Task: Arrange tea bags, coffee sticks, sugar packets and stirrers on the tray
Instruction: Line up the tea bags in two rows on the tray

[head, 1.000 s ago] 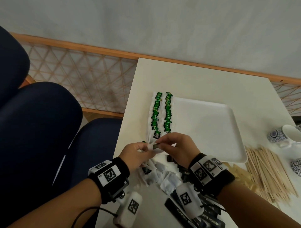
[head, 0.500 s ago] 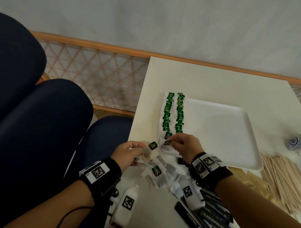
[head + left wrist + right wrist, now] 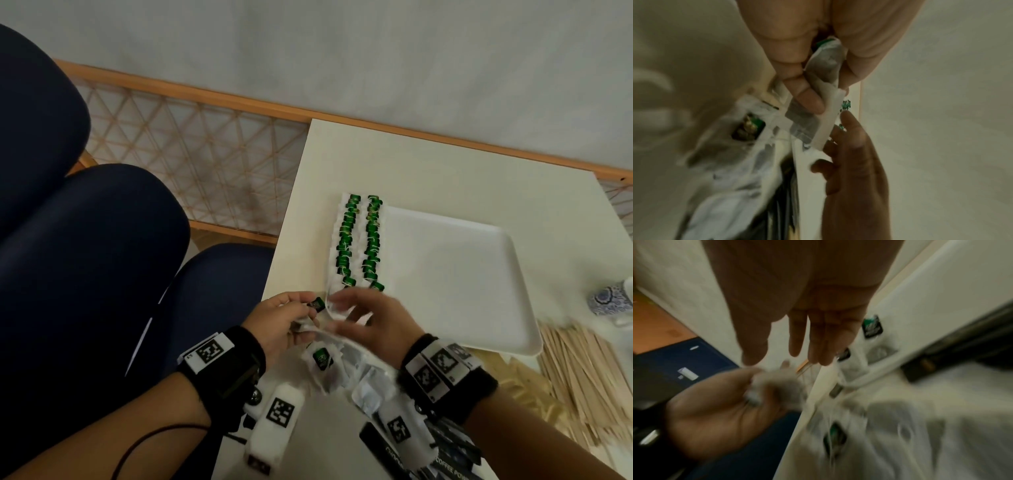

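A white tea bag (image 3: 823,76) with a green tag was pinched between the thumb and curled fingers (image 3: 807,95) of the left hand (image 3: 277,325), just off the desk's (image 3: 445,171) left edge near its front. The right hand (image 3: 373,322) was held beside it, over the near left corner of the white tray (image 3: 479,274), its fingers (image 3: 797,340) straight and slightly spread with nothing gripped; the hand was blurred, so contact with the tea bag could not be told. Along the tray's left edge two rows of tea bags (image 3: 361,243) with green tags were laid, overlapping one another from the far end to the near end. A loose heap of further tea bags (image 3: 329,363) was seen on the desk at its front left, just before the tray. Black coffee sticks (image 3: 442,459) were piled at the desk's front edge, partly hidden under the right wrist. Wooden stirrers (image 3: 582,373) were spread on the desk to the right of the tray's near right corner, and a blue-patterned cup (image 3: 606,301) was seen blurred at the right edge.
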A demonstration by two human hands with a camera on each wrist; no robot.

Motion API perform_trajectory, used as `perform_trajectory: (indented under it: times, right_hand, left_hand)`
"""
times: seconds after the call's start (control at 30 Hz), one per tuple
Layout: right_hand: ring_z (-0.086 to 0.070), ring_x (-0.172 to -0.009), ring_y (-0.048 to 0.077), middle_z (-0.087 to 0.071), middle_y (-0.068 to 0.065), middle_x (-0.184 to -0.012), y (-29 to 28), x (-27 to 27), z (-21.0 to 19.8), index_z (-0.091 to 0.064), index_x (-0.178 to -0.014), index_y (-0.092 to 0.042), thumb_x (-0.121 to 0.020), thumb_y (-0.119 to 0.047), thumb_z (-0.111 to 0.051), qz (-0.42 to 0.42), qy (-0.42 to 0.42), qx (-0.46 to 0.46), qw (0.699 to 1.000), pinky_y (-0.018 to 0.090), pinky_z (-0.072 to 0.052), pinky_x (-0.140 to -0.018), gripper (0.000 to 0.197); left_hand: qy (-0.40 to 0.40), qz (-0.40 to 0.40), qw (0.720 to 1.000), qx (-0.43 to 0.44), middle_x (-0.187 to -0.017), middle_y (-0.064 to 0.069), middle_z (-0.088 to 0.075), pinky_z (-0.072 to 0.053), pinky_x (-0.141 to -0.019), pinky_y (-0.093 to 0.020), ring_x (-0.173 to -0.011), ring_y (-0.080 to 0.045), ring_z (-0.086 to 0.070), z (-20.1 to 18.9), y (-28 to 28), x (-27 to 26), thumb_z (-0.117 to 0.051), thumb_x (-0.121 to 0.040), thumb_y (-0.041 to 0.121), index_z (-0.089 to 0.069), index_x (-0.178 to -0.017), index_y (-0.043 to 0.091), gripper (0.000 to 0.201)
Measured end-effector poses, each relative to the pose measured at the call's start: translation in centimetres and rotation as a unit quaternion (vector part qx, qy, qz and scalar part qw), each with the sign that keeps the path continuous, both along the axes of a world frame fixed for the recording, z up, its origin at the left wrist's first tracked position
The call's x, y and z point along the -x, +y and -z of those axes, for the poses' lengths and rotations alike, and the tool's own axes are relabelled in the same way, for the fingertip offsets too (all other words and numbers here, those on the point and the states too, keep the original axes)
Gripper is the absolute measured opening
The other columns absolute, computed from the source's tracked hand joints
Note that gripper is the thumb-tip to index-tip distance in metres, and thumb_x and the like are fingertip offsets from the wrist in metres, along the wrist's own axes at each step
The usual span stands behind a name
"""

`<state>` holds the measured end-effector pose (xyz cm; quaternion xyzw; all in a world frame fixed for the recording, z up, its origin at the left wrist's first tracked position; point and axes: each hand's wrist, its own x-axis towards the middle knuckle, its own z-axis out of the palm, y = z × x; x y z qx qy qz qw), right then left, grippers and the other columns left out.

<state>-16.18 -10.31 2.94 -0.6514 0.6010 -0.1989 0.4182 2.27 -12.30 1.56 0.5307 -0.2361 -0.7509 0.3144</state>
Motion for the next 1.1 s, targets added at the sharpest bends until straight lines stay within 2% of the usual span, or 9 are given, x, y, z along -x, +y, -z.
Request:
perform_trajectory:
  times: [0.1, 0.3, 0.4, 0.5, 0.67, 0.73, 0.8, 0.93, 1.1]
  right_hand:
    - [-0.059, -0.071, -0.002, -0.066, -0.012, -0.085, 1.2, -0.5, 0.6, -0.062, -0.104, -0.037, -0.079, -0.033, -0.074, -0.035, 0.011, -0.010, 0.999, 0.014, -0.049, -0.067, 0.028]
    - [-0.051, -0.049, 0.011, -0.058, -0.004, -0.055, 1.1, 1.6, -0.4, -0.062, -0.091, -0.021, -0.082, -0.007, -0.069, 0.140, -0.115, -0.082, 0.980, 0.023, -0.045, -0.053, 0.017]
    - [-0.051, -0.050, 0.015, -0.061, 0.002, -0.060, 1.3, 2.1, -1.5, -0.066, -0.081, -0.018, -0.083, -0.004, -0.066, 0.153, -0.139, -0.102, 0.973, 0.024, -0.046, -0.052, 0.014]
    - [-0.055, -0.056, 0.017, -0.067, 0.005, -0.069, 1.5, 2.3, -1.9, -0.075, -0.079, -0.024, -0.085, -0.006, -0.064, 0.150, -0.154, -0.139, 0.967, 0.028, -0.051, -0.061, 0.022]
    - [-0.061, -0.075, 0.021, -0.068, 0.018, -0.086, 1.9, 3.4, -2.4, -0.075, -0.093, -0.014, -0.085, 0.012, -0.045, 0.137, -0.230, -0.201, 0.942, 0.026, -0.056, -0.075, 0.041]
    - [-0.061, -0.076, 0.018, -0.070, 0.014, -0.086, 2.0, 4.0, -2.0, -0.075, -0.097, -0.020, -0.081, 0.013, -0.049, 0.105, -0.196, -0.190, 0.956, 0.030, -0.055, -0.078, 0.045]
    - [-0.065, -0.074, 0.017, -0.074, 0.005, -0.084, 1.8, 4.7, -1.4, -0.075, -0.092, -0.028, -0.082, 0.000, -0.063, 0.112, -0.115, -0.154, 0.975, 0.036, -0.056, -0.084, 0.032]
    - [-0.059, -0.077, 0.007, -0.064, -0.010, -0.083, 1.1, 5.7, -0.7, -0.074, -0.093, -0.034, -0.086, -0.030, -0.066, 0.080, 0.107, -0.010, 0.991, 0.023, -0.046, -0.075, 0.012]
    - [-0.050, -0.077, 0.001, -0.051, -0.013, -0.087, 0.1, 6.0, 0.2, -0.074, -0.096, -0.037, -0.086, -0.035, -0.066, 0.071, 0.138, 0.031, 0.987, 0.022, -0.043, -0.075, 0.013]
  left_hand:
    - [0.032, -0.009, 0.999, -0.021, -0.079, -0.010, -0.060, -0.057, -0.052, -0.026, -0.070, -0.020, -0.064, -0.6, 0.1, 1.0, -0.046, -0.093, -0.004, -0.060, -0.095, 0.009, 0.019]
    - [-0.056, 0.039, 0.998, 0.014, -0.088, -0.007, -0.061, -0.056, -0.055, -0.026, -0.073, -0.019, -0.062, -0.2, 0.6, 2.0, -0.047, -0.094, 0.001, -0.064, -0.098, 0.011, 0.019]
    - [-0.062, 0.079, 0.995, 0.009, -0.095, -0.009, -0.062, -0.051, -0.051, -0.024, -0.070, -0.018, -0.062, -0.3, 1.1, 2.8, -0.054, -0.094, 0.017, -0.067, -0.100, 0.014, 0.014]
    - [-0.034, 0.131, 0.991, -0.007, -0.101, -0.010, -0.067, -0.047, -0.054, -0.027, -0.074, -0.023, -0.066, -0.3, 1.4, 3.6, -0.059, -0.089, 0.043, -0.066, -0.112, 0.017, 0.036]
    - [0.024, 0.114, 0.993, -0.030, -0.098, -0.019, -0.064, -0.049, -0.046, -0.022, -0.069, -0.023, -0.061, -0.5, 1.4, 4.6, -0.049, -0.097, 0.020, -0.060, -0.120, 0.003, 0.030]
    - [0.021, 0.114, 0.993, -0.028, -0.106, -0.023, -0.064, -0.050, -0.047, -0.022, -0.073, -0.026, -0.064, -0.3, 1.2, 4.5, -0.053, -0.095, 0.012, -0.060, -0.119, 0.003, 0.027]
    - [-0.008, 0.118, 0.993, -0.019, -0.105, -0.018, -0.065, -0.050, -0.049, -0.022, -0.077, -0.028, -0.066, 0.1, 1.2, 4.2, -0.056, -0.091, 0.003, -0.060, -0.115, 0.007, 0.025]
    - [-0.044, 0.115, 0.992, 0.009, -0.100, -0.016, -0.057, -0.050, -0.053, -0.020, -0.071, -0.019, -0.063, 0.8, 1.3, 3.3, -0.051, -0.086, -0.015, -0.061, -0.109, 0.003, 0.031]
    - [-0.099, 0.139, 0.984, 0.046, -0.102, -0.010, -0.063, -0.051, -0.063, -0.018, -0.064, -0.012, -0.060, 0.8, 1.2, 1.9, -0.049, -0.088, -0.013, -0.067, -0.105, 0.013, 0.036]
